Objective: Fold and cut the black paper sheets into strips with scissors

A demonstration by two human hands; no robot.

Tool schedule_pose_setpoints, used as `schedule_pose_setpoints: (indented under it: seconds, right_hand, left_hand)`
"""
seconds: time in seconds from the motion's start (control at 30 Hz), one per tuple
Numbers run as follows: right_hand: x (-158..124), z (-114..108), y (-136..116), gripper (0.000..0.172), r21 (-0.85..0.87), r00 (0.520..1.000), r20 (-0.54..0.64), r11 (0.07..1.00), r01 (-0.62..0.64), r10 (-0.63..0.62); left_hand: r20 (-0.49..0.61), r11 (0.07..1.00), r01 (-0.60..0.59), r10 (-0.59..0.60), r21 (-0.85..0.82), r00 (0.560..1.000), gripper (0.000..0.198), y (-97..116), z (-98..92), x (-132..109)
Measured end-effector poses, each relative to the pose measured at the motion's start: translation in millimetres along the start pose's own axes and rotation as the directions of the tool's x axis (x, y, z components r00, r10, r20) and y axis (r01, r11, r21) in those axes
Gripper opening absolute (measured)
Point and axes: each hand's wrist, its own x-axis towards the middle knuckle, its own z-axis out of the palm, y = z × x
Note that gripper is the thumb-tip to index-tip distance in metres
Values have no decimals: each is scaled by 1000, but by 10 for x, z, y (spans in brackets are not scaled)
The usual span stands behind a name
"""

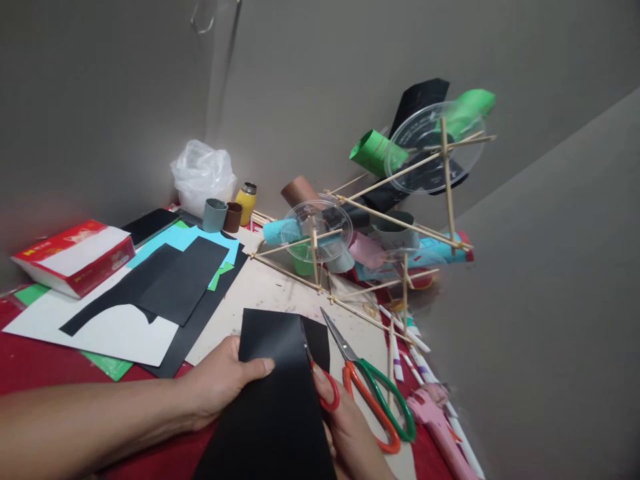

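My left hand (220,380) pinches the left side of a sheet of black paper (275,400), its thumb lying on top. At the sheet's right side, my right hand (350,423) is closed on a pair of small scissors (329,393) with red handles. Their blades sit at a cut running along the paper, and a strip to the right of it, a black paper flap (319,340), stands apart at the top. Large scissors (370,387) with one orange and one green handle lie just right of my right hand.
Black sheets (187,277), blue paper (150,253) and white paper (45,323) lie left, by a red tissue pack (75,257). A stick frame (400,217) with plastic discs and paper tubes stands right. A pink glue gun (440,427) lies near the wall. A yellow bottle (247,203) stands behind.
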Motion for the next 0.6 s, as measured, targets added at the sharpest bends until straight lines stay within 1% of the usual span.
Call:
schedule_pose_setpoints:
  seconds: [0.07, 0.17, 0.23, 0.3, 0.37, 0.47, 0.6]
  right_hand:
    - [3, -10, 6, 43, 20, 1000, 22, 1000, 17, -18]
    - [9, -18, 2, 42, 22, 997, 51, 998, 51, -52]
    - [15, -25, -4, 42, 8, 997, 50, 998, 65, -65]
    - [24, -34, -11, 43, -16, 997, 48, 998, 60, -59]
    - [31, -44, -18, 44, -50, 998, 40, 998, 45, -43]
    - [35, -51, -38, 44, -123, 999, 23, 992, 37, -34]
    - [28, -57, -85, 45, -272, 996, 22, 959, 86, -83]
  left_hand:
    - [2, 1000, 18, -18, -3, 1000, 32, -4, -7, 3]
    - [47, 999, 38, -36, -24, 998, 29, -17, -30, 13]
    - [63, 999, 43, -41, -27, 997, 27, -21, -46, 21]
    - [52, 999, 47, -46, -12, 998, 25, -18, -61, 30]
    - [39, 999, 48, -49, 7, 998, 25, -8, -71, 37]
    - [52, 999, 47, -49, 23, 997, 27, 10, -81, 41]
    - [91, 999, 49, -50, 13, 995, 25, 23, -81, 27]
